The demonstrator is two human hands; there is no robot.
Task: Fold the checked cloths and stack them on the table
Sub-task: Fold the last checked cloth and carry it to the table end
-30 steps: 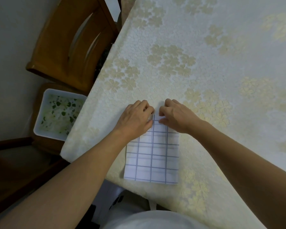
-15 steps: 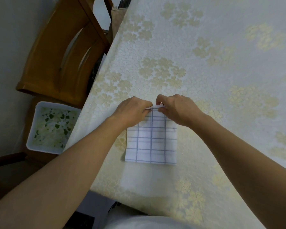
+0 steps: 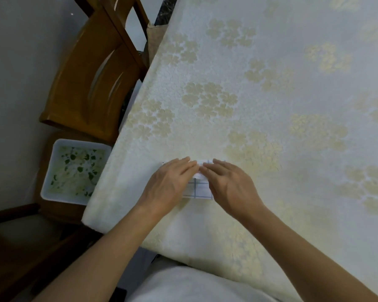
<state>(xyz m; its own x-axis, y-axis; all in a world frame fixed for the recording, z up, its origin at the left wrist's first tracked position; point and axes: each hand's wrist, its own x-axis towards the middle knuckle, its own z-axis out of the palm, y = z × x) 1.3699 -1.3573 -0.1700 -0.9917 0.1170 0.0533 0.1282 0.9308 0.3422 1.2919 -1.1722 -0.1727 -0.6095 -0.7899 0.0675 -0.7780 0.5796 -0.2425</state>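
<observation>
One checked cloth (image 3: 198, 189) lies by the left edge of the table (image 3: 271, 83). The left hand (image 3: 168, 184) and right hand (image 3: 229, 186) press it, grips flat.

We are in a home dining room: our desk (image 3: 227, 247) wears a flowered tablecloth (image 3: 271, 62), a wooden chair (image 3: 85, 88) stands alongside.
</observation>
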